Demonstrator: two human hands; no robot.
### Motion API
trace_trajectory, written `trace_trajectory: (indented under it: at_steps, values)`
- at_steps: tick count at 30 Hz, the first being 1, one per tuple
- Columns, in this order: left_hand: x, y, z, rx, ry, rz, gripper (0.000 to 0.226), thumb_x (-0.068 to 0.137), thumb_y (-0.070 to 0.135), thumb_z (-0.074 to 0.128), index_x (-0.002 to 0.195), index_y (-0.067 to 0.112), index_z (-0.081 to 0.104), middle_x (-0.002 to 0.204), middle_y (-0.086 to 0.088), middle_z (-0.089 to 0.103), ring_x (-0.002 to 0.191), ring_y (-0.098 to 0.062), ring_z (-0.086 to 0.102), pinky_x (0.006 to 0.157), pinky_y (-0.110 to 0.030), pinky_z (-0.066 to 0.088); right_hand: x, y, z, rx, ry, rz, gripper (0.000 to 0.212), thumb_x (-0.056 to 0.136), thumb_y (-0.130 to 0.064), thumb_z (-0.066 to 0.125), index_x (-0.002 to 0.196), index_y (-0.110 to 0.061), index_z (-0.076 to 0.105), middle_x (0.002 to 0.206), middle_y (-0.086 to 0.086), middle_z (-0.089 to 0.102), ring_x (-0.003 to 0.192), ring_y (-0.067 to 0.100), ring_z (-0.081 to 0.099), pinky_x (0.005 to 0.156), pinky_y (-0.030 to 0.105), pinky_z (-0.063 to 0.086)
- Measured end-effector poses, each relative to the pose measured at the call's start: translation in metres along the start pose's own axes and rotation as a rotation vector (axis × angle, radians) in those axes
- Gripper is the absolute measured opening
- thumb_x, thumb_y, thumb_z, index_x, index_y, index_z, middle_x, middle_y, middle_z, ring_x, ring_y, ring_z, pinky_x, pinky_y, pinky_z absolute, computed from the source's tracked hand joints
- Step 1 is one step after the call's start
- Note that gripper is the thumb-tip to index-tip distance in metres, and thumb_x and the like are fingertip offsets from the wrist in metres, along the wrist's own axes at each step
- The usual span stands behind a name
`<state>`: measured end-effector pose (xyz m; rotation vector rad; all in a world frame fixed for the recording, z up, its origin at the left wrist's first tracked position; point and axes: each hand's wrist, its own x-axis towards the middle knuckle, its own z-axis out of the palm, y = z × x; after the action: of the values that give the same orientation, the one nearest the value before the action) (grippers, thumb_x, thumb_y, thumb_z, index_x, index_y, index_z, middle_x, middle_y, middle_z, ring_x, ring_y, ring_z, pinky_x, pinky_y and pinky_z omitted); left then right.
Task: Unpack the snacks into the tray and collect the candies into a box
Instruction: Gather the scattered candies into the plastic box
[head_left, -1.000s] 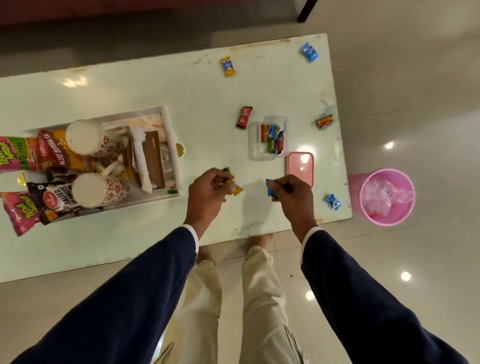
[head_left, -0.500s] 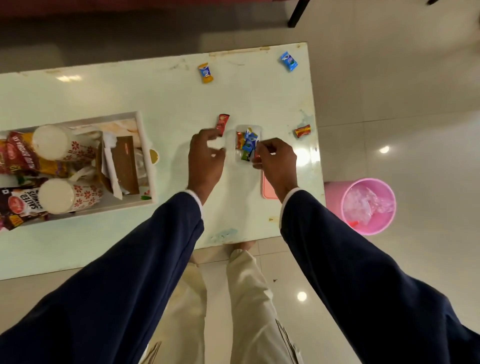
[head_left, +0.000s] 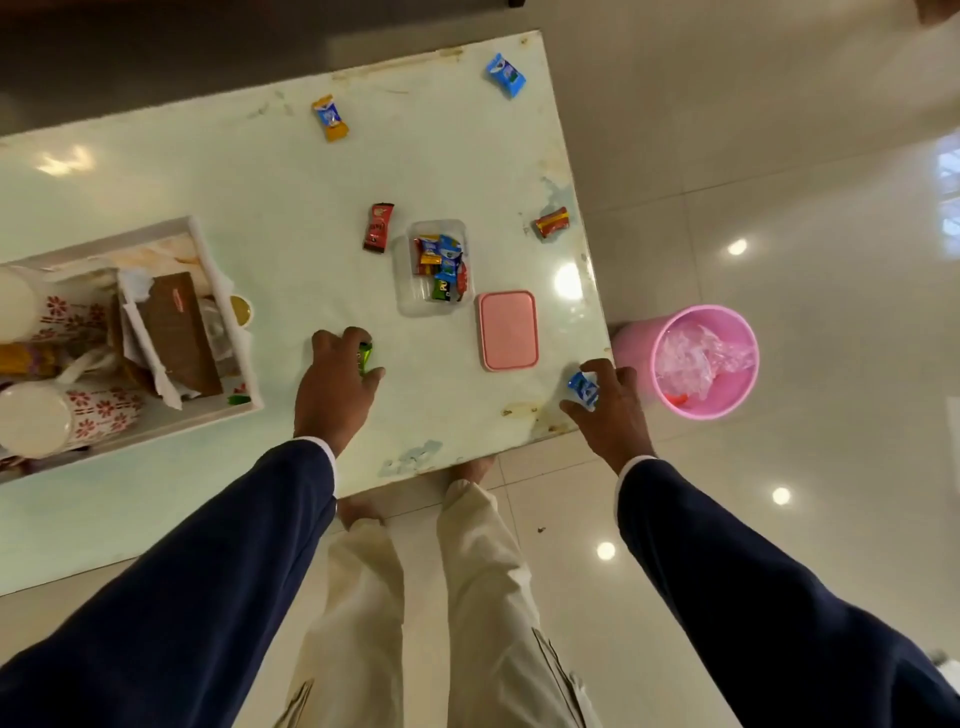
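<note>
Pale green tabletop (head_left: 260, 208), scuffed along its near and right edges, over a glossy tiled floor. My left hand (head_left: 335, 387) is down on the table with fingers curled over a green-wrapped candy (head_left: 365, 356), thumb and forefinger pinching it. My right hand (head_left: 610, 410) is at the table's near right corner, thumb and fingers closed on a blue-wrapped candy (head_left: 583, 388).

Between and beyond the hands: clear plastic box (head_left: 415, 296), open, holding several mixed candies; its pink lid (head_left: 508, 330) lies flat just right of it. Loose candies on the table: dark red one (head_left: 378, 227) just left of the box, red-and-yellow one (head_left: 551, 222) near the right edge, orange-and-blue one (head_left: 329, 117) and blue one (head_left: 505, 75) at the far side.

Far left: white tray (head_left: 218, 260) holding two floral mugs (head_left: 78, 415), a brown packet (head_left: 176, 332) and tissue. Pink bin (head_left: 704, 361) with a clear liner stands on the floor beside the right hand.
</note>
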<state>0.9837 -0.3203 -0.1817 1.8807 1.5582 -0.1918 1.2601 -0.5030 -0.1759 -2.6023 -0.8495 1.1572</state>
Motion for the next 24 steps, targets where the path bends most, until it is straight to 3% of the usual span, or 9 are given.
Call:
trace_trajectory:
  at_steps: [4,8,10,12,14,17,21,24]
  values:
    - [0.01,0.001,0.004,0.122,-0.027,0.062,0.022,0.09,0.01,0.069,0.107,0.013,0.054,0.113,-0.012,0.047,0.081,-0.036,0.061,0.073,-0.039,0.051,0.008,-0.007,0.007,-0.04,-0.037,-0.061,0.038,0.09,-0.018,0.071,0.12,-0.017,0.048,0.117,0.011,0.047,0.092,0.031,0.06,0.08,0.04,0.057]
    - [0.014,0.0,0.01,0.052,-0.034,0.012,0.014,0.09,0.01,0.066,0.102,0.012,0.059,0.106,-0.011,0.055,0.089,-0.034,0.06,0.075,-0.036,0.045,0.02,-0.014,0.014,-0.016,-0.052,0.009,0.023,0.091,-0.014,0.069,0.106,-0.01,0.052,0.105,0.008,0.054,0.087,0.032,0.062,0.076,0.041,0.056]
    - [0.013,0.005,0.008,-0.079,-0.015,0.002,0.015,0.089,0.015,0.072,0.101,0.013,0.063,0.102,-0.008,0.062,0.092,-0.029,0.063,0.078,-0.035,0.049,0.022,-0.018,0.011,0.264,-0.077,0.137,0.023,0.088,-0.014,0.074,0.095,-0.014,0.052,0.099,0.012,0.065,0.081,0.029,0.068,0.072,0.043,0.061]
    - [0.013,0.018,-0.001,-0.289,0.033,0.0,0.016,0.087,0.017,0.076,0.097,0.013,0.065,0.096,-0.004,0.068,0.084,-0.024,0.069,0.076,-0.035,0.057,0.018,-0.031,0.003,0.689,-0.111,0.255,0.028,0.083,-0.013,0.082,0.09,-0.013,0.055,0.093,0.014,0.071,0.073,0.023,0.069,0.066,0.035,0.06]
    - [0.014,0.039,-0.014,-0.458,0.097,0.0,0.017,0.085,0.015,0.079,0.095,0.01,0.067,0.09,-0.005,0.071,0.077,-0.02,0.071,0.068,-0.022,0.058,0.015,-0.049,-0.006,0.903,-0.105,0.261,0.03,0.078,-0.015,0.086,0.09,-0.011,0.059,0.091,0.015,0.074,0.073,0.019,0.068,0.067,0.03,0.055]
    - [0.026,0.069,-0.033,-0.525,0.174,0.026,0.02,0.082,0.017,0.081,0.095,0.008,0.069,0.087,-0.002,0.072,0.076,-0.013,0.069,0.064,-0.007,0.049,0.018,-0.084,-0.016,0.982,-0.113,0.204,0.024,0.08,-0.011,0.084,0.092,-0.009,0.063,0.093,0.015,0.076,0.073,0.017,0.068,0.07,0.028,0.056]
    - [0.051,0.095,-0.044,-0.548,0.19,0.027,0.021,0.08,0.021,0.084,0.094,0.013,0.07,0.082,0.004,0.071,0.073,-0.003,0.066,0.069,-0.011,0.051,0.033,-0.14,-0.022,1.009,-0.117,0.122,0.025,0.083,-0.008,0.081,0.102,-0.001,0.066,0.096,0.019,0.076,0.076,0.019,0.071,0.073,0.031,0.061]
    - [0.066,0.105,-0.041,-0.546,0.158,0.041,0.025,0.08,0.021,0.084,0.097,0.016,0.067,0.084,0.006,0.07,0.076,-0.001,0.067,0.07,-0.012,0.053,0.047,-0.171,-0.019,0.915,-0.098,0.074,0.024,0.085,-0.012,0.08,0.103,-0.001,0.067,0.088,0.018,0.076,0.067,0.016,0.07,0.064,0.029,0.061]
